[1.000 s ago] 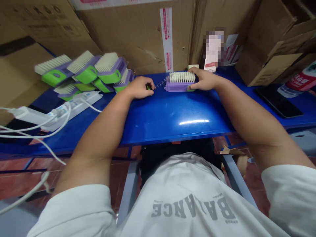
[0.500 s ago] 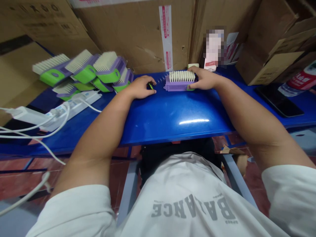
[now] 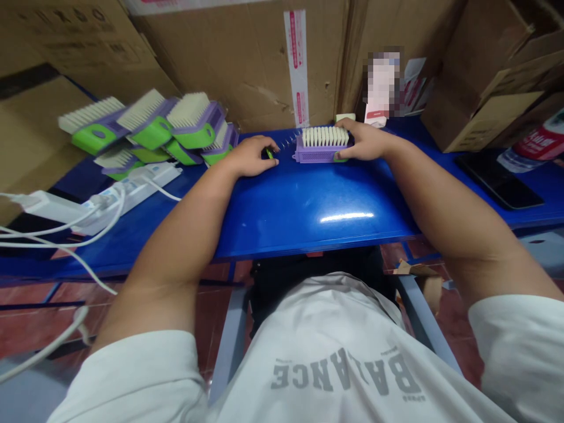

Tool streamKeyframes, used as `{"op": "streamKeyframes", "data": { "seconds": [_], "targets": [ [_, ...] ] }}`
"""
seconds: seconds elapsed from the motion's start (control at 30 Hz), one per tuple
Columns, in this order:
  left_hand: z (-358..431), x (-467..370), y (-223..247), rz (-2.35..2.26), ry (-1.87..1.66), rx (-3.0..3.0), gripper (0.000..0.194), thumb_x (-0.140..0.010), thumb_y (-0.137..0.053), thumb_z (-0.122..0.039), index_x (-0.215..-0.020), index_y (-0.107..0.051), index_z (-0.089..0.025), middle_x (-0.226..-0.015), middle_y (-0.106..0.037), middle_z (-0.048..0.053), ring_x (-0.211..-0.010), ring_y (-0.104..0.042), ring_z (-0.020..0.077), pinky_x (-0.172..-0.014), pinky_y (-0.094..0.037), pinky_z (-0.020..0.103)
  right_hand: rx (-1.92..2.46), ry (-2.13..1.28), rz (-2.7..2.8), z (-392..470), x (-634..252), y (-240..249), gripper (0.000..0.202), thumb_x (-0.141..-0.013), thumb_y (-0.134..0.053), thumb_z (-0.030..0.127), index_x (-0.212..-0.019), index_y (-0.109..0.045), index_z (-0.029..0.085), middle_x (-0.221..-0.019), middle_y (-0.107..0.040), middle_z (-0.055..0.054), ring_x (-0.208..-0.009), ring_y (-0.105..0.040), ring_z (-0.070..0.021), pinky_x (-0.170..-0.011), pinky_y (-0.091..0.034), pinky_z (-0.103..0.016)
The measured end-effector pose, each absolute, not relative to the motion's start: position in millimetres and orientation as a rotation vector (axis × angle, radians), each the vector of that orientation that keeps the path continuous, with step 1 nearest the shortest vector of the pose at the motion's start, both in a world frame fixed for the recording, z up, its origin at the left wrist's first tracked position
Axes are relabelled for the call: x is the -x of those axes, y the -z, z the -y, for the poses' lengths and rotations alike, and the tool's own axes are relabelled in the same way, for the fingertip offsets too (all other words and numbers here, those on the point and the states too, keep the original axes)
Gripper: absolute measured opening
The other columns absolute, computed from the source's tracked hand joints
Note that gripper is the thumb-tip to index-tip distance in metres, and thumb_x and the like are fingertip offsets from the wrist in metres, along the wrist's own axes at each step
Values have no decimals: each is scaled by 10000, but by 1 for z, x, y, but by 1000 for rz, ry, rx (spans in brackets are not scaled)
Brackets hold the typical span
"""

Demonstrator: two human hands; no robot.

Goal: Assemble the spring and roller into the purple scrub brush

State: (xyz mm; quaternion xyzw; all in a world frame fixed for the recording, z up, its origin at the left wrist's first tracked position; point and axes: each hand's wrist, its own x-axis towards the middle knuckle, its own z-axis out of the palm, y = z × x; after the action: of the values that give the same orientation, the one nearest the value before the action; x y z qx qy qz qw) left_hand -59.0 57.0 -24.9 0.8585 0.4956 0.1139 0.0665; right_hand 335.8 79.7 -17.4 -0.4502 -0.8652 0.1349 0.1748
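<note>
A purple brush (image 3: 321, 154) with pale bristles pointing up rests on the blue table. My right hand (image 3: 368, 141) grips its right end, thumb in front and fingers behind, over a small green part. To the left, my left hand (image 3: 254, 156) is curled around a small green piece (image 3: 269, 153), mostly hidden by the fingers. A thin coil spring (image 3: 289, 141) stretches between that piece and the brush's left end; how it is fixed at either end I cannot make out.
Several purple-and-green brushes (image 3: 191, 120) are piled at the left behind a white power strip (image 3: 127, 191) with cables. Cardboard boxes (image 3: 247, 64) line the back. A black phone (image 3: 497, 181) and a bottle (image 3: 533, 144) are at the right.
</note>
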Motion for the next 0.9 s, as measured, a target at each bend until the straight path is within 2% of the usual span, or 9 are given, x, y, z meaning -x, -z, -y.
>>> {"op": "streamKeyframes", "data": {
  "seconds": [0.47, 0.67, 0.9],
  "targets": [
    [-56, 60, 22, -1591, -305, -2558, 534, -885, -712, -430, -1384, -829, -282, -1478, -841, 95, -1384, -779, 374, -1229, -595, 461, 1256, -381, 2448, -82, -336, 18, 949, -733, -969, 715, -1520, -710, 253, -1344, -828, -139, -1246, -764, -477, -1208, -605, -755],
    [-54, 61, 17, -1678, -250, -2542, 494, -849, -715, -432, -1307, -839, -298, -1419, -866, 82, -1334, -794, 372, -1174, -606, 433, 1199, -383, 2446, -78, -334, 17, 970, -721, -965, 741, -1532, -716, 271, -1356, -833, -132, -1245, -756, -473, -1190, -612, -750],
    [-53, 60, 13, -1777, -230, -2495, 494, -862, -712, -397, -1325, -818, -261, -1413, -861, 98, -1356, -786, 370, -1192, -576, 409, 1292, -389, 2433, -81, -337, 17, 963, -720, -1003, 673, -1535, -718, 246, -1344, -834, -137, -1268, -767, -476, -1227, -610, -721]
  ]
}}
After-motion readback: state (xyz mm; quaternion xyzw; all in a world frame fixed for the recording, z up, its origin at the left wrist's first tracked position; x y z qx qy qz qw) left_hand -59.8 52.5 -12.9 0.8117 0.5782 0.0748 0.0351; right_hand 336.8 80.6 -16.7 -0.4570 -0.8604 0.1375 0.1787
